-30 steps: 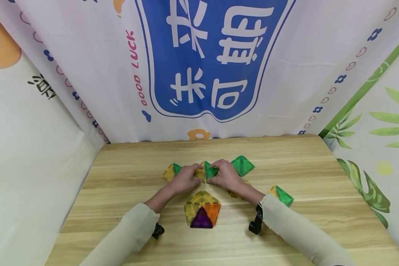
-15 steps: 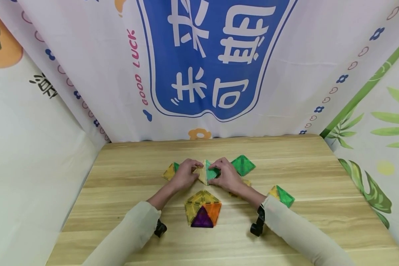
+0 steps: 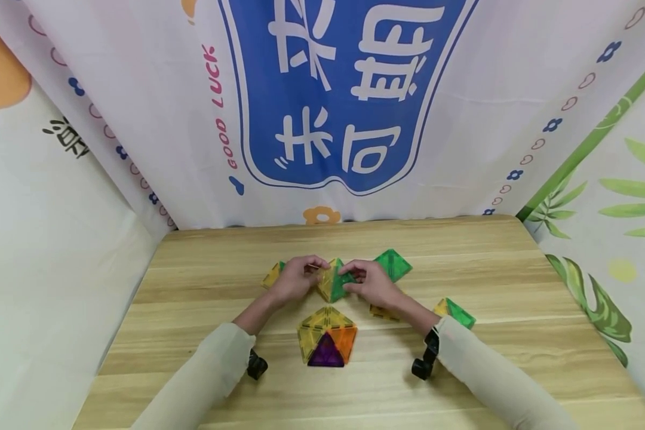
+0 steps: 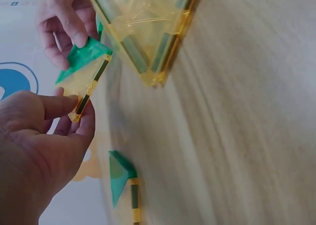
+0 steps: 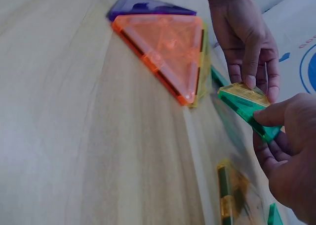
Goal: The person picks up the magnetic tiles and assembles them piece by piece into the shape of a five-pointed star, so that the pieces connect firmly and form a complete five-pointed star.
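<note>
My left hand (image 3: 295,279) pinches a clear yellow triangular magnetic tile (image 3: 326,284) between thumb and fingers. From the other side, my right hand (image 3: 377,282) pinches a green triangular tile (image 3: 337,285). The two tiles meet along one edge, and the left wrist view shows the joined pair raised and tilted off the table. Closer to me stands a faceted dome of joined tiles (image 3: 314,324). Its front face is a purple triangle (image 3: 326,352), with an orange triangle (image 3: 344,343) to the right and yellow ones behind and at the left.
On the wooden table (image 3: 220,382), a yellow-green pair (image 3: 272,276) lies partly behind my left hand. A green diamond pair (image 3: 393,265) lies at the back right. Yellow tiles (image 3: 384,313) show under my right wrist, and another yellow-green pair (image 3: 458,313) lies further right.
The joined yellow and green tiles have tilted and bent along their shared edge, shifting slightly toward me. My right hand has moved a little right; the dome stays put.
</note>
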### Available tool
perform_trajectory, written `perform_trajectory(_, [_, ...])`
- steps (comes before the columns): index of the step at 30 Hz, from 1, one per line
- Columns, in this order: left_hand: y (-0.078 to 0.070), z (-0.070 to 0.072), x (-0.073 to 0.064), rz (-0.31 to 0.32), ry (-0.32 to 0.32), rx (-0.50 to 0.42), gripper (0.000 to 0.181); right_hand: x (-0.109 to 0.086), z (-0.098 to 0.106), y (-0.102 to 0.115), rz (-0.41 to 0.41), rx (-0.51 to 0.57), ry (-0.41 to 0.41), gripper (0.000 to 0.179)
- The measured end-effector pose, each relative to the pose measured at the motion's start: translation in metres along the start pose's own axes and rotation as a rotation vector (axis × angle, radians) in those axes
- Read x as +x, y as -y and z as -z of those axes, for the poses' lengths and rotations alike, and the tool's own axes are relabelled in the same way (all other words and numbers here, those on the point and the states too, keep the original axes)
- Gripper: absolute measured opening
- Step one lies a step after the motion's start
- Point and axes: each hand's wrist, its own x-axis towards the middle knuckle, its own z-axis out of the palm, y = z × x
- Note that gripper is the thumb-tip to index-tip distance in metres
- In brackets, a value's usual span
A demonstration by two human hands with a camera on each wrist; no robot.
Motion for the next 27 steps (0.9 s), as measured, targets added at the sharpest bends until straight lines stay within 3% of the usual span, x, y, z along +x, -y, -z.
perform_trajectory(12, [-0.009,0.011,-0.002,-0.041,0.21,-0.104,0.024,-0.036,0.01,0.009,-0.009,0.135,0.02,0.028])
perform_trajectory(21, [-0.006,0.008,-0.004,0.004,0.345,-0.242,0.026,-0.054,0.005,0.003,-0.017,0.227,0.02,0.034])
perform_trajectory(27, [0.004,0.003,-0.003,0.04,0.386,-0.291,0.026,-0.061,-0.002,-0.002,-0.005,0.254,0.017,0.038])
